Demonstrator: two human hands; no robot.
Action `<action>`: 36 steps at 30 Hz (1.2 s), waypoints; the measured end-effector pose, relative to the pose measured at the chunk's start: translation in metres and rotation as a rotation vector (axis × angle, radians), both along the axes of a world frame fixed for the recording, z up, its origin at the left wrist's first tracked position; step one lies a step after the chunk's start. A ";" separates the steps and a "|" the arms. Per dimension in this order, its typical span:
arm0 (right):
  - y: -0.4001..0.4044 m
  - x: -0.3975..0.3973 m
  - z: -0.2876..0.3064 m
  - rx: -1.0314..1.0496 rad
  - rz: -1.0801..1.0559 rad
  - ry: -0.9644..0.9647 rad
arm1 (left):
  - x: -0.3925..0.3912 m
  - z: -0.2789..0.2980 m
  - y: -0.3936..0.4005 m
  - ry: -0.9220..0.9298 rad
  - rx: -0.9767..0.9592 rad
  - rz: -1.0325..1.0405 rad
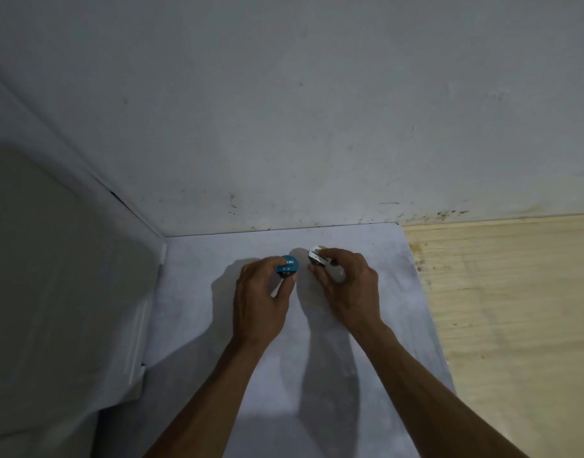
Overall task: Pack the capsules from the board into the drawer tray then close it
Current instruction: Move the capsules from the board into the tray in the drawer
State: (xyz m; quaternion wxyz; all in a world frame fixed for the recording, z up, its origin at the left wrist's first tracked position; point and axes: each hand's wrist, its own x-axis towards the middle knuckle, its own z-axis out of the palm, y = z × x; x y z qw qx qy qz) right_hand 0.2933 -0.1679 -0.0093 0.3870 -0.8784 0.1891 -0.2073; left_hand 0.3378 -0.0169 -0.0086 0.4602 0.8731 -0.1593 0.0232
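My left hand (262, 299) grips a blue-lidded capsule (286, 265) by its dark body, lid tilted toward the wall. My right hand (345, 282) pinches a white-lidded capsule (317, 256) with dark lettering, also tilted. Both capsules hover just above the pale white board (284, 375), near its far edge. The two hands are a short gap apart. No drawer tray shows in this view.
A stained grey wall (317, 110) rises right behind the board. A light wooden surface (515, 309) lies to the right. A white panel with a raised edge (69, 292) stands on the left, against the board's side.
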 end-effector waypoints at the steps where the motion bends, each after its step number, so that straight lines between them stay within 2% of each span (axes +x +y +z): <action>1: 0.002 -0.001 0.006 0.001 -0.006 -0.003 | 0.000 0.004 0.001 -0.002 -0.002 0.000; 10: 0.033 -0.041 0.074 0.062 -0.020 -0.164 | -0.038 0.066 0.033 0.013 -0.071 0.025; 18: 0.084 -0.131 0.134 0.120 0.060 -0.190 | -0.136 0.129 0.093 -0.068 -0.098 0.031; 28: 0.193 -0.242 0.164 0.166 0.236 -0.142 | -0.248 0.168 0.222 -0.080 -0.080 0.096; 36: 0.304 -0.223 0.177 0.173 0.380 -0.121 | -0.237 0.184 0.351 -0.092 -0.043 0.215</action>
